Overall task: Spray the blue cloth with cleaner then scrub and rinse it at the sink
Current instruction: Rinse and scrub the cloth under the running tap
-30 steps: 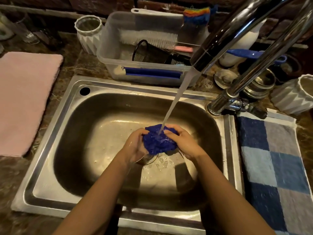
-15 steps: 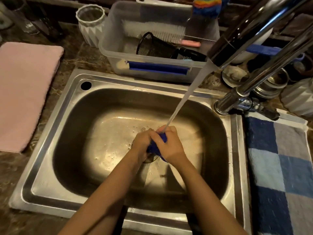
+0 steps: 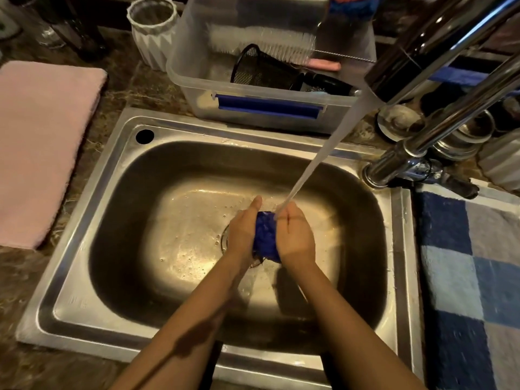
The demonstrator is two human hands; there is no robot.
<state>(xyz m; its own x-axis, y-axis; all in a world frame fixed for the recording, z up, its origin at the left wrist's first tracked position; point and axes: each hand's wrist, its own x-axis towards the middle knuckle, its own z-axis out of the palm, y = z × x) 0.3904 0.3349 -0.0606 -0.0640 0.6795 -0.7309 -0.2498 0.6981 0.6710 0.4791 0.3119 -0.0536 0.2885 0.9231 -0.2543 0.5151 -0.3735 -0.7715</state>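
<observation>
Over the drain of the steel sink point(image 3: 118, 192), the blue cloth point(image 3: 264, 240) is bunched into a wad with its long axis running near to far. The left hand point(image 3: 243, 232) and right hand point(image 3: 295, 237) press it between closed fingers under the tap's water stream point(image 3: 323, 153). Beyond the sink on the surface, a clear plastic bin point(image 3: 197, 88) holds a white brush point(image 3: 261, 42) and a black mesh cup point(image 3: 259, 68).

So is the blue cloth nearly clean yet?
Spraying can't be judged from here. Right now the left hand and right hand squeeze the bunched blue cloth under the running water over the sink. Finishing the rinse and shutting off the tap remain.
</observation>
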